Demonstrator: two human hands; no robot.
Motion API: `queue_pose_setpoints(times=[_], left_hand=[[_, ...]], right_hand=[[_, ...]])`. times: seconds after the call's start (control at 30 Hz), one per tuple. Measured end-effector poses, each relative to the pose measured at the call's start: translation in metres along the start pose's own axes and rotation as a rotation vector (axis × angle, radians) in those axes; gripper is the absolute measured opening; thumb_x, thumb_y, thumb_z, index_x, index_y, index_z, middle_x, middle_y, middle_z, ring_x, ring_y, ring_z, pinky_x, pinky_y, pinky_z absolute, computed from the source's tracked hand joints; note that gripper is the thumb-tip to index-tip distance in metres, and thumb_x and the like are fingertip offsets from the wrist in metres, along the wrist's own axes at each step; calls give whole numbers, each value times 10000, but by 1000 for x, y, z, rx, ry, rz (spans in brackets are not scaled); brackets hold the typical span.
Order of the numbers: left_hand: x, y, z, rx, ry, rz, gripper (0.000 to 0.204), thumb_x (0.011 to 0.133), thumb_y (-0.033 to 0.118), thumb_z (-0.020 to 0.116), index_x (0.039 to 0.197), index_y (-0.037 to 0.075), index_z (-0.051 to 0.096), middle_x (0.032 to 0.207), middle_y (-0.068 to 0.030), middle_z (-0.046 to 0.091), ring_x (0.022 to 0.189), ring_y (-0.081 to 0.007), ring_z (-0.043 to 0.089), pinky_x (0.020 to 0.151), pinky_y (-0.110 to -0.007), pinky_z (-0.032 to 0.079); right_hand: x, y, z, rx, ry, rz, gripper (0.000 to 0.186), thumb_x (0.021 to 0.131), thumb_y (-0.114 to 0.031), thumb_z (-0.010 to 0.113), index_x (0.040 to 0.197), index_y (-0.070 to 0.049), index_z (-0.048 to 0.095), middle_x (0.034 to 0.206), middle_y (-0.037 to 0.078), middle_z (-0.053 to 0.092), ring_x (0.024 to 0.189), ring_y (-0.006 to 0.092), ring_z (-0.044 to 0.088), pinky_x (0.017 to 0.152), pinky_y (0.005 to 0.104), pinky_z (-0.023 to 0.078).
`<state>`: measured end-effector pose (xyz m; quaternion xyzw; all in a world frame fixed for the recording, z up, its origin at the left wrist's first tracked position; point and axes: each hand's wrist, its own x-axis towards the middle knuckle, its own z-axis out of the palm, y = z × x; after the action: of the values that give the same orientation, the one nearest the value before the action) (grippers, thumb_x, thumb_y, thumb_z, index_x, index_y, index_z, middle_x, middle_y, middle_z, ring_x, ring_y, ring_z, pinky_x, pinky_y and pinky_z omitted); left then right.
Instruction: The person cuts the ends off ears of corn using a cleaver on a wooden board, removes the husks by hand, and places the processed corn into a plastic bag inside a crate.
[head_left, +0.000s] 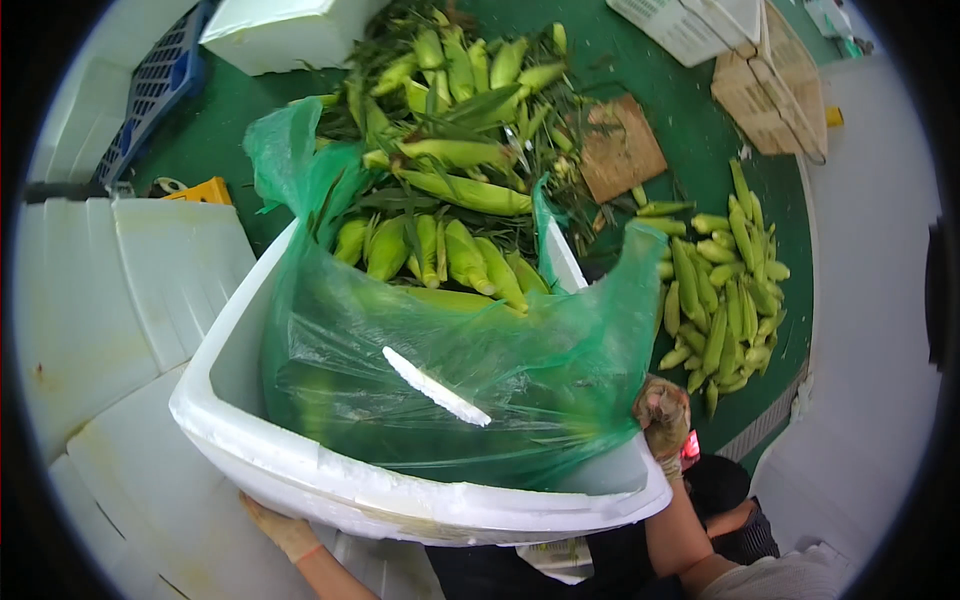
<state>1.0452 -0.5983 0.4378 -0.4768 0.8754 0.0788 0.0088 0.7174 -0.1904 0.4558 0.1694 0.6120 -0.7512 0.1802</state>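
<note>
A white foam box tilts in front of me, lined with a green plastic bag. Corn cobs in green husks lie inside the bag's open mouth, and a white foam sliver rests on the film. My left hand holds the box from below at its near left side, its fingertips hidden. At the right corner, my gloved right hand is closed on the box's edge, right beside the bunched bag.
Beyond the box, a heap of husked corn and leaves covers the green floor, with cardboard beside it. More cobs are piled right. White foam boxes stand left, crates far right. A dark rounded shape sits lower right.
</note>
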Motion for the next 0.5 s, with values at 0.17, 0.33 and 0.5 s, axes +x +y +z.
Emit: queue_pose_setpoints(times=[0.17, 0.33, 0.5], left_hand=[[-33, 10, -68, 322, -57, 39, 484, 886, 254, 562, 1273, -24, 473, 1284, -185, 500, 1189, -347, 478, 1028, -431, 380], [-22, 82, -58, -997, -200, -736, 555, 943, 439, 410, 1288, 8, 461, 1320, -140, 450, 1230, -265, 439, 1040, -407, 361], [-28, 124, -63, -1038, -68, -867, 564, 941, 460, 424, 1279, 11, 475, 1314, -135, 463, 1228, -251, 437, 1055, -407, 322]], right_hand=[[-22, -2, -53, -55, 27, 243, 242, 817, -225, 649, 741, -5, 582, 594, 28, 507, 523, 114, 448, 496, 237, 310], [-33, 43, -112, -127, 259, 423, 265, 881, -279, 616, 806, -24, 623, 620, -2, 524, 544, 91, 462, 510, 229, 320], [-22, 46, -140, -215, 231, 441, 390, 912, -373, 517, 723, -35, 561, 577, -9, 460, 524, 95, 399, 505, 251, 288]])
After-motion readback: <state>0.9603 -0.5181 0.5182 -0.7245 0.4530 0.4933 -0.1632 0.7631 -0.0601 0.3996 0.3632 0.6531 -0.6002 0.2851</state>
